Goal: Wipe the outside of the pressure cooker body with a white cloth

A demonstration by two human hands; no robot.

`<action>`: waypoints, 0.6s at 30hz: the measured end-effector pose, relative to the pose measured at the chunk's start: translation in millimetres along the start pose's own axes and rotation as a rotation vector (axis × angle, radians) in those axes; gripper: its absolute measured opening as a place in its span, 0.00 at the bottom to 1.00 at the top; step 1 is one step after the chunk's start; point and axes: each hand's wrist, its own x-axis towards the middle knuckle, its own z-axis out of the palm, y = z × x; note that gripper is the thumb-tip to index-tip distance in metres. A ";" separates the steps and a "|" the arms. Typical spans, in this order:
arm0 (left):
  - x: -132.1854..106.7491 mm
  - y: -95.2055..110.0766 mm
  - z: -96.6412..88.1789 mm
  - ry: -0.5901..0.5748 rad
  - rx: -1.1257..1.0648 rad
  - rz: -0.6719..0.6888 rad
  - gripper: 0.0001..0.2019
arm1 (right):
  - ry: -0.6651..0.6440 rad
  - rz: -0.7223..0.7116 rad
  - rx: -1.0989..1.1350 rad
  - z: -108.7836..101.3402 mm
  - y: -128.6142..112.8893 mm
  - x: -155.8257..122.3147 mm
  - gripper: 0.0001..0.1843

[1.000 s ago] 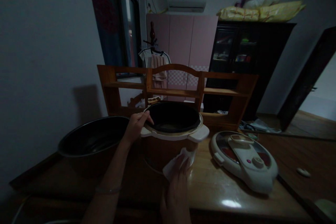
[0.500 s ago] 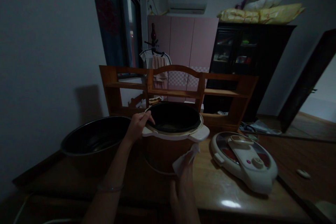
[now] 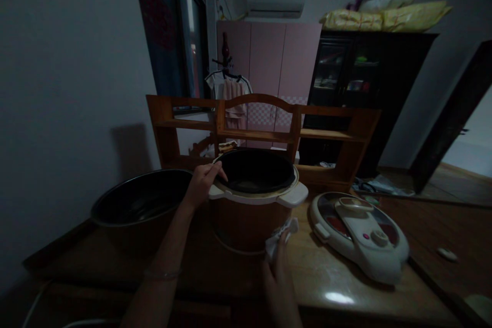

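A round cooker body [image 3: 244, 223] with a white rim, side handles and a dark hollow inside stands on the wooden desk. My left hand [image 3: 203, 179] grips its rim at the left, with fingers bent over the edge. Low on the cooker's right side is my right hand [image 3: 280, 264], closed on a crumpled white tissue or cloth [image 3: 282, 236] that lies against the outer wall. To the left rests a wide black inner pot [image 3: 142, 197]. A white lid [image 3: 361, 236] with a clear window, a handle and a knob lies at the right.
Behind the cooker rises a wooden shelf frame [image 3: 257, 136] along the desk's back. The wall [image 3: 77, 113] borders the left side. A pale cable [image 3: 36, 302] shows at the lower left. The desk's right edge [image 3: 432, 287] runs past the lid.
My right hand has moved slightly right and the cloth has shifted with it along the cooker's side. My left hand stays on the rim.
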 end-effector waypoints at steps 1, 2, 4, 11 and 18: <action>-0.1 -0.3 0.2 0.000 -0.006 -0.002 0.27 | -0.001 0.001 0.024 -4.7 -5.4 5.0 0.43; -0.1 -0.9 0.5 -0.001 -0.013 -0.004 0.26 | 0.007 -0.014 0.038 -8.1 -11.7 8.7 0.42; -0.1 -2.3 1.1 -0.001 -0.029 -0.008 0.26 | 0.026 -0.054 0.033 -10.6 -24.2 11.0 0.42; 0.4 -4.6 0.7 -0.003 -0.029 -0.003 0.26 | 0.023 -0.180 -0.066 6.6 -31.6 -11.7 0.44; 0.0 -3.5 0.7 -0.003 -0.038 -0.006 0.27 | 0.000 -0.138 -0.104 1.3 -16.7 -5.0 0.44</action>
